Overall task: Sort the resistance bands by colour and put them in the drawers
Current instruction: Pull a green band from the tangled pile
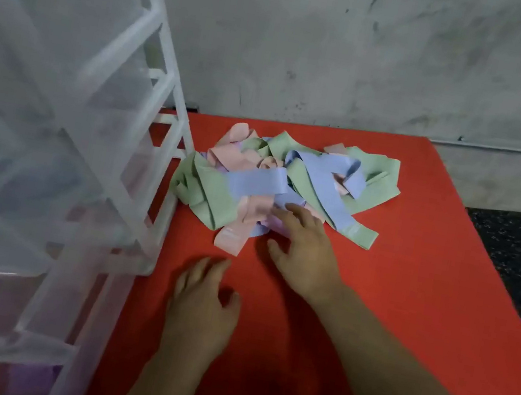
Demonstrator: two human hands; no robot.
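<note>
Nearest the camera, the left hand (pixel 202 309) is hovering over the red mat (pixel 409 293), short of the near side of the pile of resistance bands (pixel 289 181). Its fingers are loosely spread and gripping nothing. Just beyond, the right hand (pixel 306 254) is reaching onto the pile's near edge with relaxed fingers. Its fingertips (pixel 288 207) are touching a lilac band (pixel 276 227) and clasping nothing. The pile is lying tangled on the mat, with a green band (pixel 213 199), a blue band (pixel 254 182) and a pink band (pixel 231 237) crossing one another. Left of the pile, the translucent white drawer unit (pixel 72 129) is standing just beside it. Blurred pink and purple shapes, probably bands, are showing through its lower drawers. Behind the pile, a scuffed grey wall (pixel 349 39) is rising.
</note>
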